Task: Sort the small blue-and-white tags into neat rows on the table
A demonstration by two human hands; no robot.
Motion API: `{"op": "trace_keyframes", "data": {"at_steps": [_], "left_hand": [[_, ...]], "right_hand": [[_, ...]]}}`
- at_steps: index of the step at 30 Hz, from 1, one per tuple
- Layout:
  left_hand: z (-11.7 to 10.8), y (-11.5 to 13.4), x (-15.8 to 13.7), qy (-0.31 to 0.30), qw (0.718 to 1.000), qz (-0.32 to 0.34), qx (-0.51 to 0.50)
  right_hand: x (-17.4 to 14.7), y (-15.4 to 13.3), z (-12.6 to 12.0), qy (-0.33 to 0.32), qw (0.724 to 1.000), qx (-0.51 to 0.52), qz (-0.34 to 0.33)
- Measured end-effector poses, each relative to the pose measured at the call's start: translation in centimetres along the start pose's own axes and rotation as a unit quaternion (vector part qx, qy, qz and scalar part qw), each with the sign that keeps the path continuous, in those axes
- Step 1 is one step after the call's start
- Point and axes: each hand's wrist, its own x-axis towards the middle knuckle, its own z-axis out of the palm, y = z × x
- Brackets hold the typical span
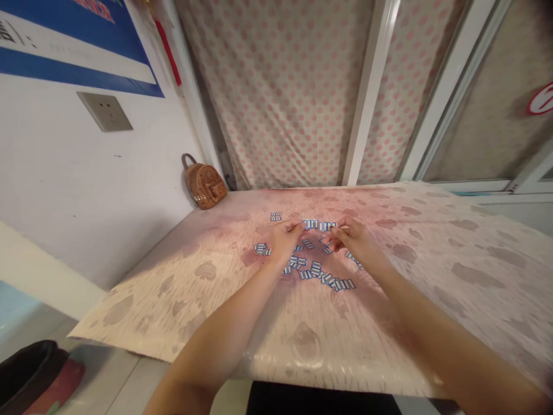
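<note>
Two short rows of small blue-edged white rectangular pieces [311, 224] are being pinched at frame centre, one by the left hand [286, 237], one by the right hand [352, 236].
Upper left, a blue-and-white wall poster [142, 72] is being cropped, "信):" showing below blurred red lettering [95, 8]; some loose pieces [317, 268] are being hidden.

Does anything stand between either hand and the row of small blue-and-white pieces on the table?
Nothing visible does: the left hand and right hand have their fingertips at opposite ends of the row; the scattered pieces lie nearer the wearer.
</note>
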Motion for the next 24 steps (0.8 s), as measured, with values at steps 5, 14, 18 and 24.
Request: {"op": "trace_keyframes", "data": {"at_steps": [5,14,18,24], "left_hand": [[0.8,0.2,-0.6,-0.017,0.999,0.016,0.033],[1.9,1.0,-1.6,-0.049,0.997,-0.034,-0.051],[2.0,1.0,-1.7,-0.053,0.996,-0.039,-0.062],[2.0,1.1,-1.9,-0.065,0.995,-0.034,-0.064]], "right_hand": [[-0.8,-0.4,0.9,0.035,0.996,-0.074,-0.026],[-1.1,-0.5,1.4,0.067,0.989,-0.125,-0.045],[-1.1,-0.3,1.4,0.071,0.984,-0.155,-0.047],[-1.2,-0.4,1.3,0.078,0.981,-0.170,-0.048]]}}
